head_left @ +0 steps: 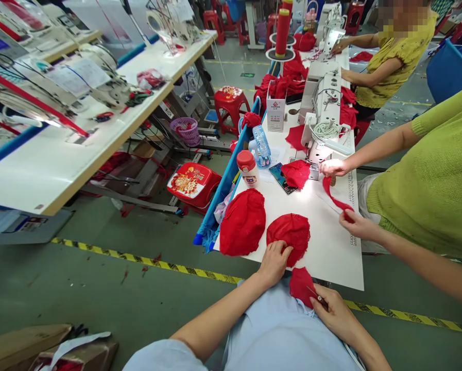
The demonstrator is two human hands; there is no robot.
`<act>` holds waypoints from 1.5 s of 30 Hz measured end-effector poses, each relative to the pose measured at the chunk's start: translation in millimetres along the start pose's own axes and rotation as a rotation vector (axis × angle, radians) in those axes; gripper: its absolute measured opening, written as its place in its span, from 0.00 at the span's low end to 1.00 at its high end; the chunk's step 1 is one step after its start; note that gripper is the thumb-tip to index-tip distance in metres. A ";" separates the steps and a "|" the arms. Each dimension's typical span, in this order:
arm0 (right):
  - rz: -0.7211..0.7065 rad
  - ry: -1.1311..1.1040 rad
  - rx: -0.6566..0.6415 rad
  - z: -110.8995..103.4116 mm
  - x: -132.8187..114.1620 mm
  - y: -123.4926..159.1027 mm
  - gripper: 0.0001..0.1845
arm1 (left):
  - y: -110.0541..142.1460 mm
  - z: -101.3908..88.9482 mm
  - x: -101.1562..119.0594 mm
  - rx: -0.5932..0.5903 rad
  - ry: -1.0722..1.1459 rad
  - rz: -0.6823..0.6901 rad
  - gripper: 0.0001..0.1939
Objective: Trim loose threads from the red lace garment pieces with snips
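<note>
My left hand (276, 262) is at the near edge of a red fabric piece (288, 233) on the white sewing table, its curled fingers pinching the cloth. In my right hand (331, 308), the fingers are closed around a slim pointed tool (320, 298) with a dark handle; its exact kind is unclear. A smaller red fabric piece (302, 284) hangs over the table's near edge against my front, touching the right fingers. To the left of the left hand lies a pile of rounded red fabric pieces (242, 222).
A co-worker in a green top (435, 180) holds a red strip (336, 198) at the sewing machine (318, 149). A red-capped bottle (247, 169), a phone (283, 178) and a clear bottle (261, 147) stand or lie nearby. A red stool (194, 185) is left.
</note>
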State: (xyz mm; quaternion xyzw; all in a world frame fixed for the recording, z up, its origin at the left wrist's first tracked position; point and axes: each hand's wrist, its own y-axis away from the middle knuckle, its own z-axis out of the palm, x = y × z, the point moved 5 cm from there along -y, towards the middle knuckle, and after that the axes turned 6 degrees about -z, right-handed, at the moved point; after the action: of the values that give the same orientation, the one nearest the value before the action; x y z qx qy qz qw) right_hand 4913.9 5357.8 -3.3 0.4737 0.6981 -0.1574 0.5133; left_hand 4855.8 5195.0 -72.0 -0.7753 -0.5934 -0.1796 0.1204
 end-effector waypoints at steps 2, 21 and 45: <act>0.003 -0.002 -0.001 -0.2 -0.5 -0.3 0.16 | -0.2 -0.5 0.5 -0.001 -0.013 0.008 0.23; -0.004 -0.020 0.005 0.0 -0.7 0.2 0.14 | -0.2 -1.0 0.8 0.012 -0.027 0.005 0.23; 0.023 -0.010 -0.024 2.3 1.8 1.3 0.15 | -0.7 -2.8 2.1 -0.011 -0.046 0.000 0.22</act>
State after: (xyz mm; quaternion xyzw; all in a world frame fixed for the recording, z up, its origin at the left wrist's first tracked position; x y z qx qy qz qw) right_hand 4916.2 5357.7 -5.5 0.4745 0.6919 -0.1454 0.5244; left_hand 4855.2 5195.9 -68.6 -0.7799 -0.5950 -0.1647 0.1025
